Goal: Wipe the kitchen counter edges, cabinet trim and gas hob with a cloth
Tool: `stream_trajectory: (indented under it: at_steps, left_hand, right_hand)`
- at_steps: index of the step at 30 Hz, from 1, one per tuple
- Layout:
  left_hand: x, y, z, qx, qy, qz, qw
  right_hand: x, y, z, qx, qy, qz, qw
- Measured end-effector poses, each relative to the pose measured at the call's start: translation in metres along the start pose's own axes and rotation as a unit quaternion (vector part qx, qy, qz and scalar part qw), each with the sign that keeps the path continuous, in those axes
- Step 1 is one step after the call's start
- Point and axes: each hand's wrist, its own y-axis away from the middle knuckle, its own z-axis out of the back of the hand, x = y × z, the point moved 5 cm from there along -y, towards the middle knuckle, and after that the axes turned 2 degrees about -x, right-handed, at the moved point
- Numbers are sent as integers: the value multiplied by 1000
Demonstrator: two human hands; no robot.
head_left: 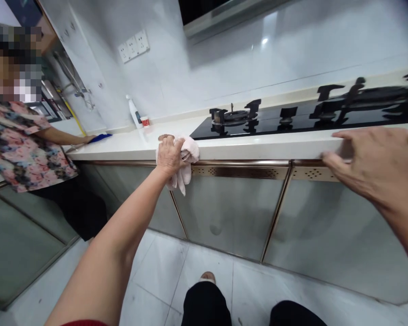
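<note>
My left hand (pixel 170 154) is closed round a pale pink cloth (pixel 190 151) at the front edge of the white countertop (pixel 258 147). Part of the cloth hangs down over the edge, in front of the cabinet doors. To the right, my right hand (pixel 382 163) rests on the same edge with thumb and fingers apart and nothing seen in it. Its fingertips are partly hidden. Between and behind the two hands lies the black gas hob (pixel 268 124), its left burner (pixel 236 117) nearer my left hand.
A white bottle (pixel 133 111) and a red paper cup (pixel 144 121) stand by the wall. At left, another person in a floral top (pixel 23 145) holds a blue cloth (pixel 100 137) on the counter. Cabinet doors (pixel 224 208) run below; a range hood (pixel 221 20) hangs above.
</note>
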Motion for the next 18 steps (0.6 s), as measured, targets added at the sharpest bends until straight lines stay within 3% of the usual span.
stream_trajectory:
  at_steps: [5,8,11,18]
  left_hand:
    - [-4,-5,7,14,-24,-21,999]
    - [-30,-11,9,-3,-13,-54,998]
    - [-83,-23,14,-29,14,-96,995]
    - [-240,-61,45,-49,70,-216,973]
  right_hand:
    - [12,-7,7,-2,-58,17,998]
    - [16,-6,14,-25,-99,28,994]
    - [17,-4,18,-49,-128,28,990]
    - [5,-8,14,-41,-237,-10,971]
